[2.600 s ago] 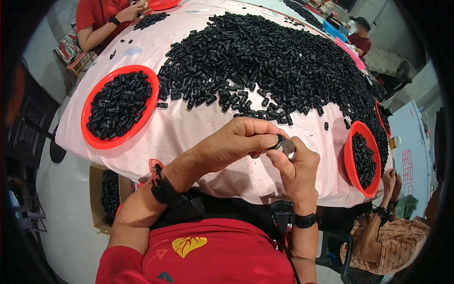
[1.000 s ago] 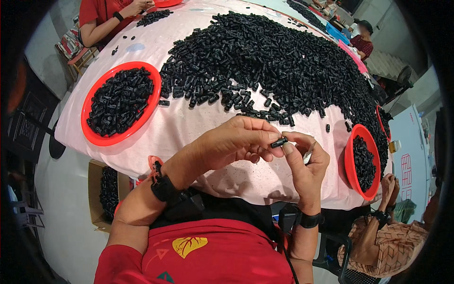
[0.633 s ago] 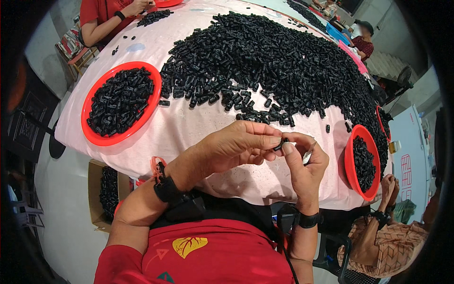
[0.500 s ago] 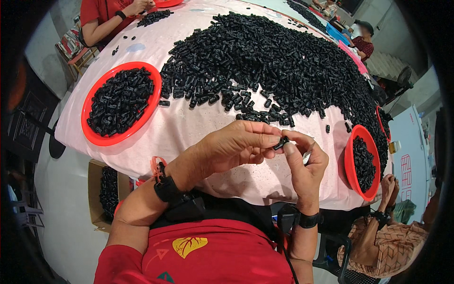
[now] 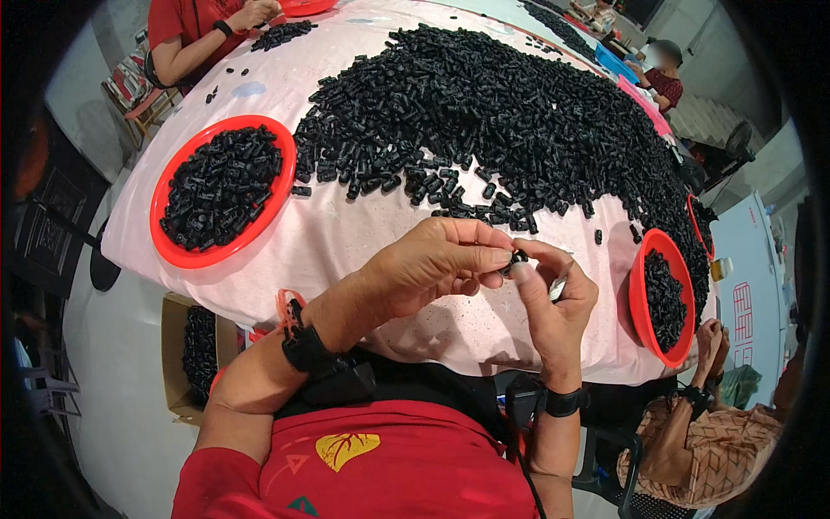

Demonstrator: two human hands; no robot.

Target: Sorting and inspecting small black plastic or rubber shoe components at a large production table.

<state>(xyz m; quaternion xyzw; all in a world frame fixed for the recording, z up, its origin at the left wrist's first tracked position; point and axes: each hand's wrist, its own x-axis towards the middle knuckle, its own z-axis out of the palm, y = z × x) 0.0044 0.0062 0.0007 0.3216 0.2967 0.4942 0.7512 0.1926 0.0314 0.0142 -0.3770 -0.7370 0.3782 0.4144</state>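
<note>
Component [image 5: 518, 258], black, is pinched by left hand [image 5: 445, 261] and right hand [image 5: 560, 313] near the surface's [image 5: 415, 336] front edge, the right also holding a silvery piece [image 5: 558, 289].

Likely workshop: heaped black parts [image 5: 484, 112]

Partly hidden black piece [image 5: 518, 257], cropped red basin [image 5: 307, 8]

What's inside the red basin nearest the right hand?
The red basin holds a heap of small black parts. Only the top layer shows; it covers the basin's bottom, so whatever lies deeper can't be seen.
</note>
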